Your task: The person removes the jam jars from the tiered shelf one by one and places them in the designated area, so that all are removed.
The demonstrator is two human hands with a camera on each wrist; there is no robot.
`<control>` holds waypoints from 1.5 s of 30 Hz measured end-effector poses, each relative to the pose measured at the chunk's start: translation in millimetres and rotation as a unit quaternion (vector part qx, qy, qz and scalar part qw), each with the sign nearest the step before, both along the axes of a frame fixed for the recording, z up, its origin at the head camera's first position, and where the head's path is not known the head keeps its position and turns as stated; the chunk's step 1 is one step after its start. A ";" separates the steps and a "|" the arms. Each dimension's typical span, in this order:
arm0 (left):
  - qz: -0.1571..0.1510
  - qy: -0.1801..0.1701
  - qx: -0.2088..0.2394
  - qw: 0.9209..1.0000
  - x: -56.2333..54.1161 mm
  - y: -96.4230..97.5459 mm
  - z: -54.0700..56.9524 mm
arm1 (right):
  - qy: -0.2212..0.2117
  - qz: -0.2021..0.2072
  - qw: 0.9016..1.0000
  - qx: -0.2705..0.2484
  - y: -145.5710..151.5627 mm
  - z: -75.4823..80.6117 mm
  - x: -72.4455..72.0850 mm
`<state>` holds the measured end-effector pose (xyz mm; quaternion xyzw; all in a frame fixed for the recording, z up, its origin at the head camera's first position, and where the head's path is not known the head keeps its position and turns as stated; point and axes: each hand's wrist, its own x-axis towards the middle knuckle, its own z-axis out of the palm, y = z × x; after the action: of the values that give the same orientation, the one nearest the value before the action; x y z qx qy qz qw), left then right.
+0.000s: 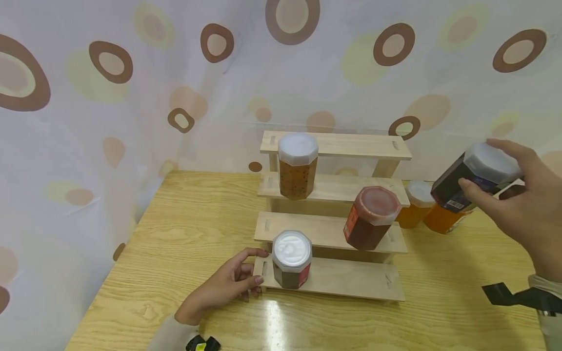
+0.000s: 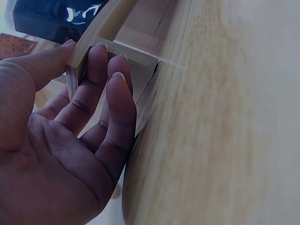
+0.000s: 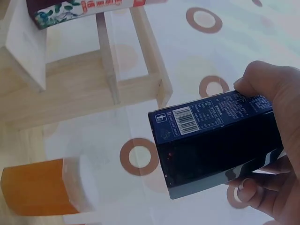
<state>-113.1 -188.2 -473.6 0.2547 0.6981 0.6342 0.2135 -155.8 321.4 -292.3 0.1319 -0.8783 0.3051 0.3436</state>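
Observation:
A stepped wooden rack (image 1: 351, 277) with four boards stands on the table. My left hand (image 1: 224, 286) grips the left end of its lowest board; in the left wrist view the thumb lies on top and fingers (image 2: 119, 93) curl underneath. Beside that hand, a dark jar with a white lid (image 1: 291, 258) stands on the lowest board. To the right of the rack, my right hand (image 1: 529, 202) holds another dark jar (image 1: 458, 183) up in the air, tilted, its white lid toward the palm. The right wrist view shows a blue label with a barcode (image 3: 186, 120) on it.
A red-brown jar (image 1: 369, 226) stands on the second board up, at right. An amber jar with dark specks (image 1: 297, 179) is on the third, at left. Two orange jars (image 1: 409, 215) (image 1: 441, 218) stand on the table (image 1: 193, 229) past the rack's right end. A patterned sheet (image 1: 246, 92) hangs behind.

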 end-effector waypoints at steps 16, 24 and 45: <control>-0.004 0.011 -0.002 1.000 -0.2 -0.7 -1.2 | 0.001 -0.010 1.000 -0.029 30.2 -60.9 18.5; 0.001 0.006 -0.006 1.000 0.6 -0.8 -0.3 | -0.037 -0.058 0.998 -0.007 42.6 -82.6 22.4; 0.007 0.006 -0.009 1.000 -0.3 0.5 -1.0 | -0.115 -0.092 0.989 0.002 57.8 -119.1 23.3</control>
<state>-113.4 -187.7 -474.6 0.2512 0.7070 0.6278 0.2073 -132.6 379.2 -411.4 0.0151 -0.9211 0.2830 0.2670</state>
